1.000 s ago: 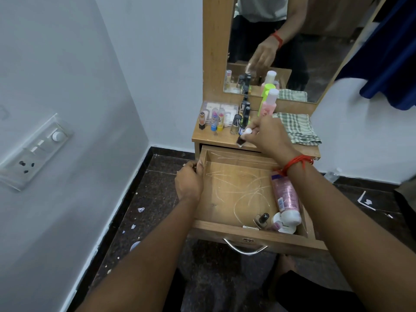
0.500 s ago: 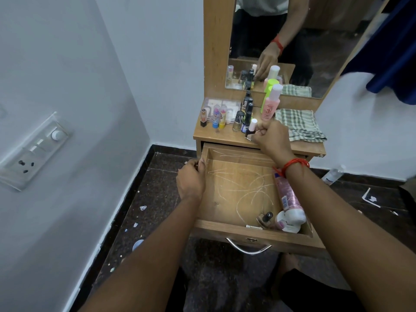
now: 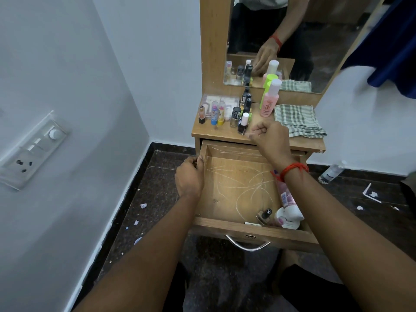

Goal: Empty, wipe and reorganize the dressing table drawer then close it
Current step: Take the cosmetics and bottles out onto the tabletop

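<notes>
Bench point(image 3: 221, 136) with its drawer point(image 3: 225, 183) pulled fully out below. Checked cloth point(image 3: 297, 120) at the bench's right rear. Left hand point(image 3: 189, 179) grips the drawer's left wall, fingers curled over the rim. Right hand point(image 3: 270, 136), fingers curled with nothing visible in them, hovers over the bench's front edge, just right of a white-capped polish bottle point(image 3: 243, 123) standing upright. In the drawer's near right corner, under the right forearm: pink tube point(image 3: 287, 197), white jar point(image 3: 287, 219), small vial point(image 3: 264, 214).

Both forearms are bare; a knotted red thread point(image 3: 292, 170) circles the wrist behind the right hand point(image 3: 270, 138); dark trousers point(image 3: 225, 278) sit below.
</notes>
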